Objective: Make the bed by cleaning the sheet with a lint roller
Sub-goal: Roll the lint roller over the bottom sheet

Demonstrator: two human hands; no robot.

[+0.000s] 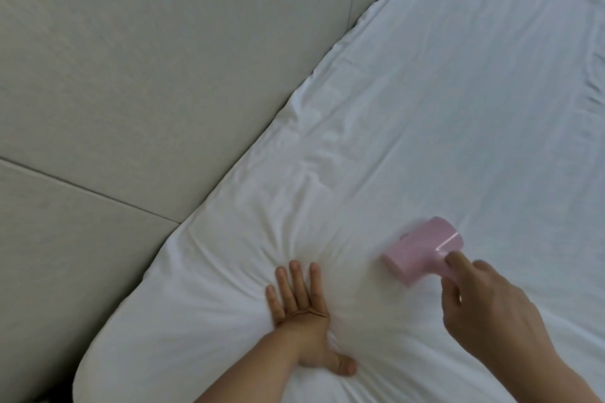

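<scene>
The left hand (302,314) lies flat on the white sheet (442,108), palm down, its fingers (296,278) straight and spread, pointing away from the person toward the padded grey panel (147,59) that runs along the mattress edge. The thumb juts out to the right, close to the person. The forearm comes in from the bottom edge of the view and rises to the wrist. The sheet dips under this palm, and creases fan out from it in all directions.

The right hand (487,307) reaches in from the lower right corner, its back turned up toward the camera. It grips the handle of the pink lint roller (422,250), fingers curled round it, with 1 finger laid straight along the top of the handle toward the head. The handle itself is mostly hidden under the hand.

The roller's pink head sits just beyond the right hand's fingertips, on or just over the sheet; motion blur makes contact hard to judge. It lies to the right of the left hand, apart from it, a stretch of wrinkled sheet between the 2.

Farther right the sheet lies smoother, with a few long folds.
</scene>
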